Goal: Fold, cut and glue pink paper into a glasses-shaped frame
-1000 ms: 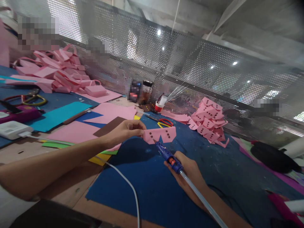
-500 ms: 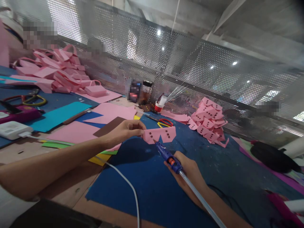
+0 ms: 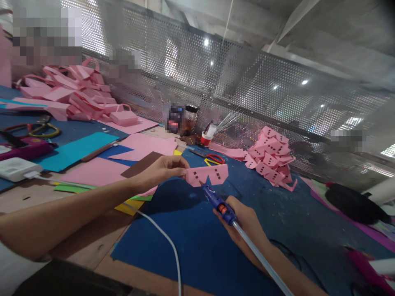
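Note:
My left hand (image 3: 168, 168) pinches the left end of a pink foam piece (image 3: 205, 174), which has a notch in its lower edge and small dark squares on both sides. My right hand (image 3: 243, 218) is wrapped round a blue glue gun (image 3: 217, 201). Out of its back end runs a long clear glue stick (image 3: 262, 257). The nozzle points up at the foam piece, at its lower edge left of the notch; whether it touches, I cannot tell. Both hands are above a dark blue sheet (image 3: 185, 246).
Similar pink pieces are heaped (image 3: 271, 154) at the right back, and looped pink strips (image 3: 77, 90) at the left back. Scissors (image 3: 216, 159) and a red-and-white cup (image 3: 207, 137) stand behind my hands. A white cable (image 3: 166, 236) crosses the blue sheet. A perforated metal screen (image 3: 240, 78) borders the table.

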A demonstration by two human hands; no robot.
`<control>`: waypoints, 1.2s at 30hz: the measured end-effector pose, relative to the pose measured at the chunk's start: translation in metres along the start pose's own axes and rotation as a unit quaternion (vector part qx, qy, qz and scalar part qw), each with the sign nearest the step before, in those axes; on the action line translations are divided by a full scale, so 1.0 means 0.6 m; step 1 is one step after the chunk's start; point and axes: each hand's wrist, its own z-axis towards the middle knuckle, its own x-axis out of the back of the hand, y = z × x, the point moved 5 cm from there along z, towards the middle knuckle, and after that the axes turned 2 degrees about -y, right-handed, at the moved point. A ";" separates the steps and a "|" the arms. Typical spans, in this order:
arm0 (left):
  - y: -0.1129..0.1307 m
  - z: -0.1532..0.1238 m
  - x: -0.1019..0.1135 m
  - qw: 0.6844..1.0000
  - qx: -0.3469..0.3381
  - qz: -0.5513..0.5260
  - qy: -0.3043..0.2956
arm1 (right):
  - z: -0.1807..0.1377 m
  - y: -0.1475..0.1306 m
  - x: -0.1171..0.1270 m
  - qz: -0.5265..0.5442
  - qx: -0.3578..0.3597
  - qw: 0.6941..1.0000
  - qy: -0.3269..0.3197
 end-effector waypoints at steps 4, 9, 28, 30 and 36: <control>-0.001 0.002 0.001 1.000 -0.007 -0.003 0.002 | 0.000 -0.014 0.014 0.068 -0.027 0.997 0.023; 0.001 0.003 0.002 1.000 0.005 -0.001 0.010 | -0.007 -0.011 0.020 0.167 -0.102 0.980 -0.019; -0.034 0.022 0.058 0.978 0.006 -0.116 0.173 | 0.009 0.031 0.040 0.269 -0.147 0.950 -0.063; -0.037 0.022 0.061 0.976 0.016 -0.115 0.185 | 0.007 0.044 0.035 0.258 -0.148 0.951 -0.086; -0.053 0.025 0.062 0.979 0.034 -0.084 0.181 | -0.009 0.072 0.016 0.245 -0.174 0.942 -0.151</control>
